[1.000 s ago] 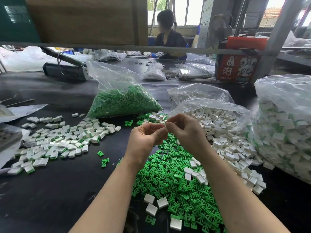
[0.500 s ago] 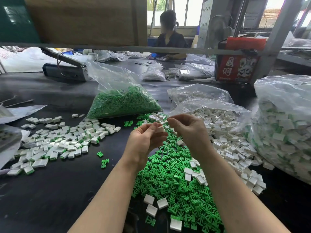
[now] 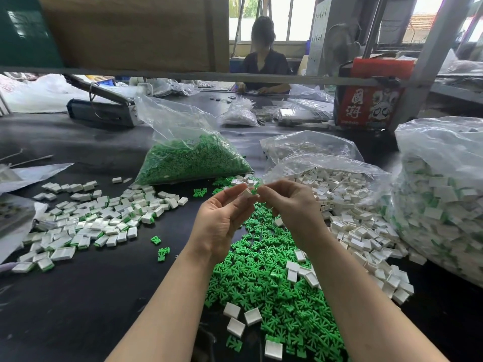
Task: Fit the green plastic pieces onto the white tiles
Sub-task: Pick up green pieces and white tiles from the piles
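Note:
My left hand [image 3: 222,220] pinches a small white tile [image 3: 245,193] at its fingertips, held up above the table. My right hand [image 3: 290,205] pinches a green plastic piece [image 3: 254,190] against that tile. Both hands meet over a heap of loose green pieces [image 3: 271,288] on the black table [image 3: 78,296]. Loose white tiles [image 3: 360,231] lie to the right of the heap, spilling from an open clear bag.
A spread of tiles with green fitted [image 3: 91,220] lies at the left. A clear bag of green pieces [image 3: 193,160] sits behind the hands. A big bag of fitted tiles [image 3: 441,202] stands at the right. A person sits at the far side.
My hands had drawn slightly apart half a second ago; now the fingertips meet again, with the white tile and the green piece showing between them.

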The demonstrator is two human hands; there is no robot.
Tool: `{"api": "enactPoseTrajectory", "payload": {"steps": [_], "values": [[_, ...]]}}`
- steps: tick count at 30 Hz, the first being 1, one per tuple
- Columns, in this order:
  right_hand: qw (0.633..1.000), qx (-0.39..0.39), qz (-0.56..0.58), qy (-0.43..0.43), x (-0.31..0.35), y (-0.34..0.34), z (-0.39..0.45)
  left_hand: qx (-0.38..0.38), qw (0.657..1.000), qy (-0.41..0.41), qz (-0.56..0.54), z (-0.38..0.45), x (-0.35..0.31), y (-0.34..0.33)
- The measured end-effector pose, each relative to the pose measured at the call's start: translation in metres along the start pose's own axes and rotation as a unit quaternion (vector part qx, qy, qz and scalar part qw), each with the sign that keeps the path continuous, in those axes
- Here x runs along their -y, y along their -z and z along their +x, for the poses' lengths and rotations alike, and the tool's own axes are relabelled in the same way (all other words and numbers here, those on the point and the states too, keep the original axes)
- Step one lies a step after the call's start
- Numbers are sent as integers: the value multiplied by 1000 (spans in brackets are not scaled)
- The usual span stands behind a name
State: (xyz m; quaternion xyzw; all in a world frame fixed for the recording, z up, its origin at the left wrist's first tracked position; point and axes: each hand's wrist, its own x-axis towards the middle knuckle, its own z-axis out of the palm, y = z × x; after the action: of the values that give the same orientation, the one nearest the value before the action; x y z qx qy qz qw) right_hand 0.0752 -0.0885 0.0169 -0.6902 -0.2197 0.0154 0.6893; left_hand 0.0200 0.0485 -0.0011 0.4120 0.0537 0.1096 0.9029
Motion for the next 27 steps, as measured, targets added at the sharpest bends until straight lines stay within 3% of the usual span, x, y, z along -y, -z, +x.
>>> {"api": "enactPoseTrajectory", "payload": {"steps": [10, 18, 22, 27], "values": [[1000, -18, 9, -7, 1, 0, 0, 12, 987, -26, 157, -3, 0, -1], [1000, 3, -17, 16, 4, -2, -4, -19, 987, -33, 156, -3, 0, 2], [990, 26, -128, 55, 5, 1, -2, -18, 983, -48, 176, -3, -1, 0], [940, 52, -310, 133, -3, 4, 2, -14, 973, -66, 221, -3, -1, 2]]}}
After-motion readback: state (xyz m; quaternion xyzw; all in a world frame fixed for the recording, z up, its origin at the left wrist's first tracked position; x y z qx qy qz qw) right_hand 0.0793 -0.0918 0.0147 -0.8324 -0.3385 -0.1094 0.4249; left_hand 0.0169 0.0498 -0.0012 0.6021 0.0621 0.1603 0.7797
